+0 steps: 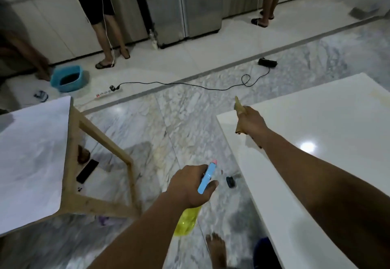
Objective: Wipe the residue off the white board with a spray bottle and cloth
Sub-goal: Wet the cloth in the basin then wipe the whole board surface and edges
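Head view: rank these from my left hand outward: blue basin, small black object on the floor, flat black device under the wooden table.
From the left hand, gripping the spray bottle:
1. Small black object, on the floor just right of it, beside the white board.
2. Flat black device, to the left, under the wooden table.
3. Blue basin, far off, upper left.
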`<move>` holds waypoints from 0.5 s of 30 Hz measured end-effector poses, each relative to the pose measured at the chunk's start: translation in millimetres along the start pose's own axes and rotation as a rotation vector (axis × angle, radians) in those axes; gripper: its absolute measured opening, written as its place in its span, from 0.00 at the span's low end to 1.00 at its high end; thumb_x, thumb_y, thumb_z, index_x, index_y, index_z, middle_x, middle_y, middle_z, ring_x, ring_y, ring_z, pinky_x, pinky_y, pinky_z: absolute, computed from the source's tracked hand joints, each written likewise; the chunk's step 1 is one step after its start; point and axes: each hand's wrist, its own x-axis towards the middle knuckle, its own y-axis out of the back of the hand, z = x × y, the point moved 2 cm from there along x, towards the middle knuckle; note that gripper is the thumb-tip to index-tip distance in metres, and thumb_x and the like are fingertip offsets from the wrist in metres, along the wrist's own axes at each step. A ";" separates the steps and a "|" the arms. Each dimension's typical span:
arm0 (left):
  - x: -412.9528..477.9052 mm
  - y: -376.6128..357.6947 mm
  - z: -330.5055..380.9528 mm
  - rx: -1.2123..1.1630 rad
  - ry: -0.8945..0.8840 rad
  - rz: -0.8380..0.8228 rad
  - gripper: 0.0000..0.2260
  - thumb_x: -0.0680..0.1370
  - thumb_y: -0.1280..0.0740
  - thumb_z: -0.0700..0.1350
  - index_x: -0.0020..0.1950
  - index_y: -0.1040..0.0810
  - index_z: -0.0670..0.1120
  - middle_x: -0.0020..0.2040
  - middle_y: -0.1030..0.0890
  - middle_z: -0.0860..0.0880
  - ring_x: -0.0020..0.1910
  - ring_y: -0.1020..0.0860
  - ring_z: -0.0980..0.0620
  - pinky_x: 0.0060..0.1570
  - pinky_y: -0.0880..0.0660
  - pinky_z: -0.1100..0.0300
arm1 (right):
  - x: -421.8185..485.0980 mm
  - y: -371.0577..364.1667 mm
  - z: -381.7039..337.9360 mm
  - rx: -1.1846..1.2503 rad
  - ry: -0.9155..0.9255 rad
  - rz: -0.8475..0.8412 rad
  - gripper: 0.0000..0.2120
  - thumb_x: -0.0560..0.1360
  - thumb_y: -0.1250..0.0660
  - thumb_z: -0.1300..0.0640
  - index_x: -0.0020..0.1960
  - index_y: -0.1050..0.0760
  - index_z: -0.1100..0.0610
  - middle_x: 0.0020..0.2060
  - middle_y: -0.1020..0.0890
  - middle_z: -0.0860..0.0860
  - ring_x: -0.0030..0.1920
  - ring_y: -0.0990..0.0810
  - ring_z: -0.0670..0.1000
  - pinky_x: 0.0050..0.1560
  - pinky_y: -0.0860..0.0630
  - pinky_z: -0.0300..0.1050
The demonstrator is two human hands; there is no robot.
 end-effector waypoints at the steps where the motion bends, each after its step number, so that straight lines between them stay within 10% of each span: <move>1: 14.5 5.9 -7.4 -0.012 0.014 0.024 0.16 0.75 0.36 0.63 0.46 0.25 0.51 0.39 0.18 0.51 0.37 0.20 0.48 0.39 0.22 0.52 | 28.9 -10.8 -4.3 -0.095 0.099 0.003 0.16 0.82 0.47 0.47 0.65 0.28 0.50 0.49 0.18 0.50 0.41 0.18 0.51 0.43 0.26 0.45; 6: 61.8 14.1 -41.8 -0.038 0.080 0.108 0.16 0.75 0.36 0.63 0.46 0.23 0.50 0.37 0.19 0.50 0.35 0.21 0.49 0.37 0.23 0.52 | 124.6 -98.7 38.3 -0.795 0.338 -0.071 0.31 0.77 0.54 0.40 0.75 0.35 0.50 0.71 0.30 0.60 0.74 0.37 0.63 0.72 0.40 0.63; 15: 67.8 -7.0 -50.8 -0.059 0.143 0.013 0.14 0.76 0.34 0.62 0.47 0.25 0.52 0.37 0.20 0.52 0.35 0.21 0.51 0.37 0.23 0.55 | 100.7 -115.8 57.3 -1.148 0.504 -0.046 0.32 0.79 0.42 0.51 0.80 0.48 0.53 0.80 0.49 0.59 0.79 0.55 0.66 0.76 0.54 0.66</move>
